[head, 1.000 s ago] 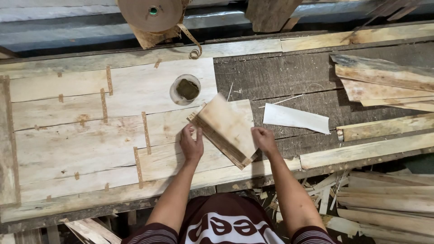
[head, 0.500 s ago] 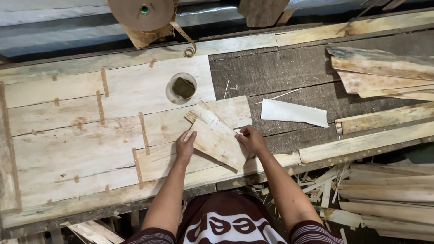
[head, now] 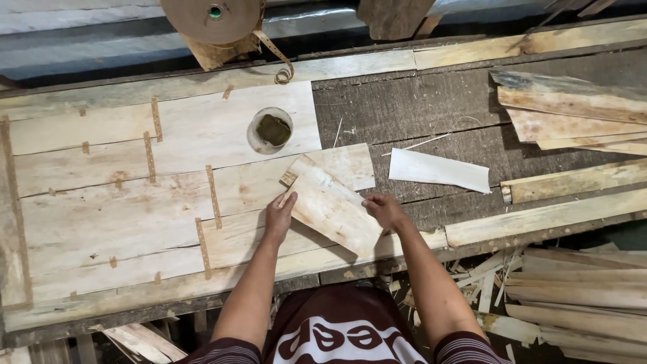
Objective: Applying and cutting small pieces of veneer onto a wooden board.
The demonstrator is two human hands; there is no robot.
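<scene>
Head view, steeply down (near workbench [head: 404,101])

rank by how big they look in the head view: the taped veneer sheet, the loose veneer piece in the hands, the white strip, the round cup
1. Taped veneer sheet, by far the largest.
2. Loose veneer piece, with the left hand and right hand on its edges.
3. White strip, roughly similar, seemingly smaller.
4. Round cup.

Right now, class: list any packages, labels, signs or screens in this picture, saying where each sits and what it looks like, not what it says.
Packages, labels, signs, screens: none in view.
Nearest thing to print: white lettering on the person's dark maroon garment, bottom centre.
Tape roll: top edge, above the bench; round, plain brown.
Cup: on the pale veneer sheet; round, clear, dark contents, unlabelled.
</scene>
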